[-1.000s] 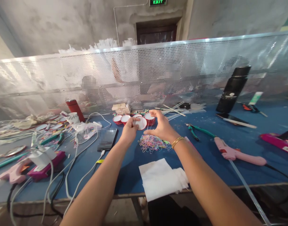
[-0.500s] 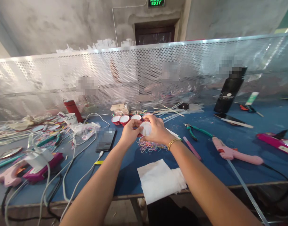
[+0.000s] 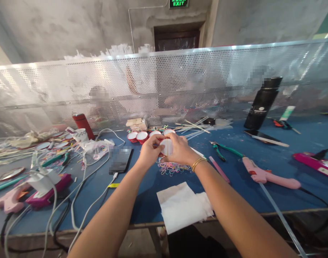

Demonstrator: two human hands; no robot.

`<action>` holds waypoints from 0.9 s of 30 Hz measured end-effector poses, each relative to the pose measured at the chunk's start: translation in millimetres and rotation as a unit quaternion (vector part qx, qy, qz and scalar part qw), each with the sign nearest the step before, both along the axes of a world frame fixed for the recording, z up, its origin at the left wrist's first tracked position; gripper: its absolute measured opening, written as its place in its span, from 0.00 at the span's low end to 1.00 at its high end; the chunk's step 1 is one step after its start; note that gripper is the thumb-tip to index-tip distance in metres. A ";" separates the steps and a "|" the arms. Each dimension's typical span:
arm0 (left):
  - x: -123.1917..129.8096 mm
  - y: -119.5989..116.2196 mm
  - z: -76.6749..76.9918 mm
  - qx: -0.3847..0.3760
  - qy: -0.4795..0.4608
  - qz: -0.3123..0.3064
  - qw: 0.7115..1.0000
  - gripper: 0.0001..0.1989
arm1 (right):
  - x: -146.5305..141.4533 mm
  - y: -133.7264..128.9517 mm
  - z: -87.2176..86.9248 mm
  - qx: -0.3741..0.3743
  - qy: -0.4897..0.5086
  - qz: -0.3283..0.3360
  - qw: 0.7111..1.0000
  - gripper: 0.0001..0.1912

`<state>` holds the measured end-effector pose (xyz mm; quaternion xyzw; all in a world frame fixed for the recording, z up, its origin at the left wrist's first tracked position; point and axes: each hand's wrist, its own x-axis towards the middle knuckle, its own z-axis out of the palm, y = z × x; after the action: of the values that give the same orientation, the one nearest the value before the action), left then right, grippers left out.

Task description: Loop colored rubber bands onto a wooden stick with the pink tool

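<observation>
Left hand [image 3: 150, 149] and right hand [image 3: 180, 149] pinch white disc [image 3: 167, 146] at opposite edges, above rubber-band pile [image 3: 172, 168]. Hold should be even, light, fingertips on rim, avoiding bending.

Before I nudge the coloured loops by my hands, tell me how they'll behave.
The coloured loops would probably spread apart, since they lie in a loose heap. They look thin and curled, so likely floppy and light. Where they overlap, some may snag together.
</observation>
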<state>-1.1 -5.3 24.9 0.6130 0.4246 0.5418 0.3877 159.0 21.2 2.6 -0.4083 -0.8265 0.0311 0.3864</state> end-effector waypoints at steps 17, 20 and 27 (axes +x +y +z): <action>-0.7 -2.0 8.5 0.006 -0.131 0.051 0.990 0.19 | -5.7 0.9 0.6 -0.090 0.171 0.072 0.979 0.44; -0.7 -1.8 9.3 0.005 -0.136 0.057 0.989 0.18 | -6.2 4.2 -2.6 -0.085 0.189 0.088 0.974 0.42; -0.1 -1.0 8.7 -0.010 -0.154 0.053 0.987 0.18 | -9.7 5.1 -3.5 -0.089 0.243 0.123 0.958 0.35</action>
<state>-1.2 -6.3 33.6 0.4950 0.3970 0.6453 0.4253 149.3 26.3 -0.9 -0.3162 -0.7457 0.2501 0.5305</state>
